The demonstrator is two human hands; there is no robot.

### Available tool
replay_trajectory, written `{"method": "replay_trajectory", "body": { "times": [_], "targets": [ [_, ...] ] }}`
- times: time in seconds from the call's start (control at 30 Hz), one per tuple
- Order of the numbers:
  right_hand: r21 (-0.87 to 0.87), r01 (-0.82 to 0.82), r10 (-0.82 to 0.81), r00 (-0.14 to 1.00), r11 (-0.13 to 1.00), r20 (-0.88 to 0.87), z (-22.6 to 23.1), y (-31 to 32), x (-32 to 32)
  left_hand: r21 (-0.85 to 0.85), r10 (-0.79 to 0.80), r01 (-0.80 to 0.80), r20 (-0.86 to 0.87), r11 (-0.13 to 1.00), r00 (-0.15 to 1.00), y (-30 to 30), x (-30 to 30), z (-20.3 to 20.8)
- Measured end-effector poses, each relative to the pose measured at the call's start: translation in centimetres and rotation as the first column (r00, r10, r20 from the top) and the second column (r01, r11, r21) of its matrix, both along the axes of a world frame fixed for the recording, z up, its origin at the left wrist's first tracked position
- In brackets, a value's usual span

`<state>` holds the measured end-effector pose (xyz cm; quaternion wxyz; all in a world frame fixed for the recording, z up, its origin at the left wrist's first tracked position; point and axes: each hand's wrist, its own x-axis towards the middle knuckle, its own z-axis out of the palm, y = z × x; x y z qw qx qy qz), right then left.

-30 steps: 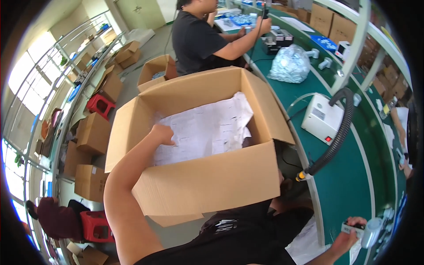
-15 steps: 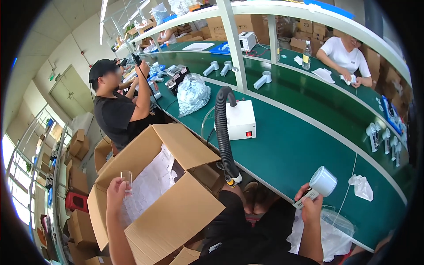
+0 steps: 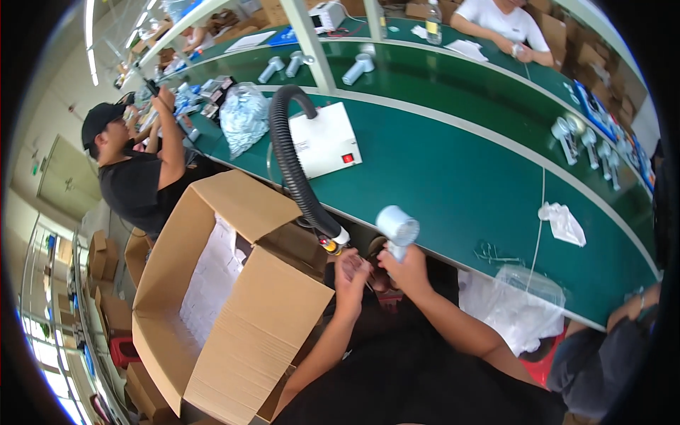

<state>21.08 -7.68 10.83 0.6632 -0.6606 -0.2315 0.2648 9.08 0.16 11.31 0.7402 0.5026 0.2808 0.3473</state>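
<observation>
A long green workbench [image 3: 453, 163] curves through the room under white shelf posts [image 3: 312, 42]. Windows [image 3: 42, 312] (bright with daylight) line the far left wall, above stacked cardboard boxes [image 3: 103, 255].

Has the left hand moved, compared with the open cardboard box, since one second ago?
Yes. The left hand came out of the cardboard box and now sits beside the right hand, past the box's right flap.

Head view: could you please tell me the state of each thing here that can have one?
Cardboard box: flaps open, white sheets inside.
Small white fan: held upright in the right hand.
Left hand: open, beside the fan's handle.
Black corrugated hose: arched, nozzle down.
Clear bag: full, on the green bench.
</observation>
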Motion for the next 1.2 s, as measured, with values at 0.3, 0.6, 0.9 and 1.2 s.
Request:
{"method": "replay_trajectory", "body": {
  "times": [0.3,0.6,0.9,1.2],
  "targets": [
    [0.008,0.038,-0.039,0.999,0.999,0.038,-1.9,6.7,-5.0,0.284,0.295,-0.295,0.042,0.912,0.955,3.8,-1.2,-5.8],
    [0.11,0.032,-0.024,0.997,0.993,-0.074,1.0,4.9,-2.3,0.118,0.094,-0.104,0.085,0.988,0.992,2.8,1.9,-2.1],
    [0.08,0.145,-0.149,0.988,0.986,0.045,1.0,3.7,-2.1,0.138,0.067,-0.067,0.004,0.988,0.998,3.0,2.3,-1.9],
    [0.048,0.161,-0.165,0.981,0.986,0.101,0.1,3.9,-2.1,0.19,0.089,-0.082,-0.025,0.978,0.996,3.5,2.4,-1.2]
  ]
}}
